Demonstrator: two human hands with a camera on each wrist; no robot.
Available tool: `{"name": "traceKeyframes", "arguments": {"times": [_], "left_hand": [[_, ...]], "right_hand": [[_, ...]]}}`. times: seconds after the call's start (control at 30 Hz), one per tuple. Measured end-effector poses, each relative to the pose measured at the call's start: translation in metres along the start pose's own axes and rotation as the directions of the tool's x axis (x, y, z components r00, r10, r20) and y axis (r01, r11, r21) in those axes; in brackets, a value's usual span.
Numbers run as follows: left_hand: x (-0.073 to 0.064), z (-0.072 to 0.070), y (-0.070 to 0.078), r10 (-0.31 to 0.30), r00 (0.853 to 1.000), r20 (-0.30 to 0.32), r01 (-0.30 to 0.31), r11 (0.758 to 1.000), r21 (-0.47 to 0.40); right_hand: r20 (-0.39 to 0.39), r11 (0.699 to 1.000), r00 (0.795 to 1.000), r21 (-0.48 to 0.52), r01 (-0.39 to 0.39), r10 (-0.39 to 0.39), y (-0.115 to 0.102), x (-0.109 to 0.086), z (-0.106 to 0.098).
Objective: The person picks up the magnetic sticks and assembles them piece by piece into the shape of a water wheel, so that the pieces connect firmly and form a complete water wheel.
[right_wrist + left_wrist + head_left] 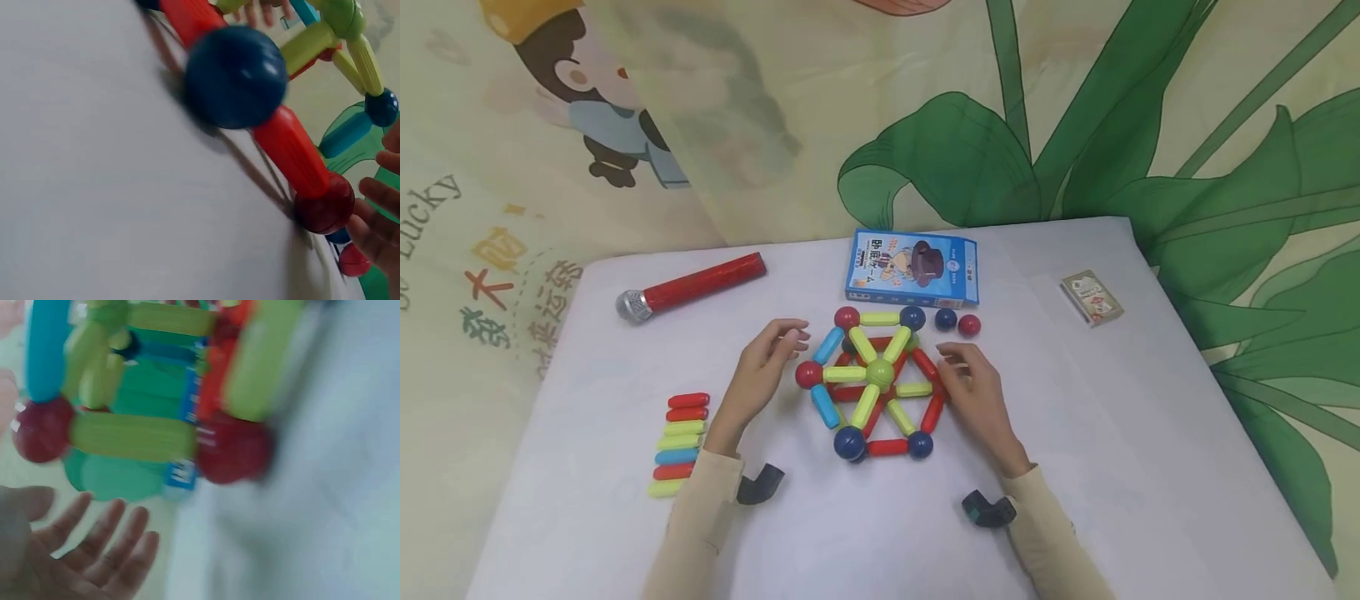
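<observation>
A frame built from magnetic rods [846, 374] and balls stands mid-table, with a lime ball [880, 373] at its top and red, lime and blue rods around it. My left hand [762, 367] hovers by its left side, near a red ball [808, 374]; in the left wrist view its fingers [128, 540] are spread and apart from the frame. On the opposite side is my right hand [976, 392], fingers loosely extended. The right wrist view shows its fingertips right at a low red ball [324, 203]. Neither hand grips anything.
Several loose rods [682, 427] lie in a column at left. Behind the frame are a loose dark blue ball [946, 319], a loose red ball [969, 325] and a blue box [912, 268]. A red microphone [700, 285] lies back left, a small card box [1092, 297] right.
</observation>
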State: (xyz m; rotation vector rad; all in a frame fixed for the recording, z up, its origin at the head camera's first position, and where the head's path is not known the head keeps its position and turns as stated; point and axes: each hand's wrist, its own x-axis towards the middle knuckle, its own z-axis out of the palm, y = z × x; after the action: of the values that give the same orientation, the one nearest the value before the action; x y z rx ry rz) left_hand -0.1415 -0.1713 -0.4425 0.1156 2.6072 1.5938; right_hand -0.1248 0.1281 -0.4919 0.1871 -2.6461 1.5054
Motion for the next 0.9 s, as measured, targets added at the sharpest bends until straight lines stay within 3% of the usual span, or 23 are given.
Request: {"name": "traceKeyframes", "arguments": {"times": [0.1, 0.17, 0.3, 0.4, 0.5, 0.63, 0.77, 0.9], "left_hand": [[-0.011, 0.005, -0.020, -0.073, 0.996, 0.047, 0.072, 0.997, 0.034], [-0.017, 0.008, -0.030, -0.096, 0.992, 0.085, 0.091, 0.994, 0.052], [-0.027, 0.012, -0.039, -0.074, 0.988, 0.134, 0.066, 0.996, 0.063], [-0.032, 0.013, -0.041, -0.054, 0.989, 0.141, 0.045, 0.997, 0.068], [-0.038, 0.013, -0.043, -0.033, 0.991, 0.133, 0.023, 0.997, 0.078], [-0.055, 0.015, -0.042, 0.006, 0.991, 0.136, -0.018, 0.996, 0.087], [-0.076, 0.027, -0.032, 0.047, 0.979, 0.197, -0.069, 0.992, 0.107], [-0.095, 0.048, -0.018, 0.083, 0.956, 0.283, -0.116, 0.988, 0.101]], "right_hand": [[-0.055, 0.991, 0.996, -0.122, 0.064, -0.071, -0.006, -0.028, 0.001], [-0.045, 0.970, 0.990, -0.210, 0.119, -0.131, -0.010, -0.048, 0.005], [0.074, 0.917, 0.979, -0.344, 0.201, -0.187, -0.016, -0.075, 0.013], [0.138, 0.900, 0.974, -0.377, 0.221, -0.182, -0.017, -0.081, 0.017], [0.131, 0.889, 0.971, -0.394, 0.234, -0.198, -0.014, -0.075, 0.015], [0.117, 0.882, 0.971, -0.406, 0.239, -0.209, -0.007, -0.051, 0.007], [0.139, 0.919, 0.979, -0.344, 0.190, -0.150, 0.000, -0.020, -0.002], [0.208, 0.959, 0.971, -0.229, 0.167, -0.120, 0.004, 0.007, -0.008]]}}
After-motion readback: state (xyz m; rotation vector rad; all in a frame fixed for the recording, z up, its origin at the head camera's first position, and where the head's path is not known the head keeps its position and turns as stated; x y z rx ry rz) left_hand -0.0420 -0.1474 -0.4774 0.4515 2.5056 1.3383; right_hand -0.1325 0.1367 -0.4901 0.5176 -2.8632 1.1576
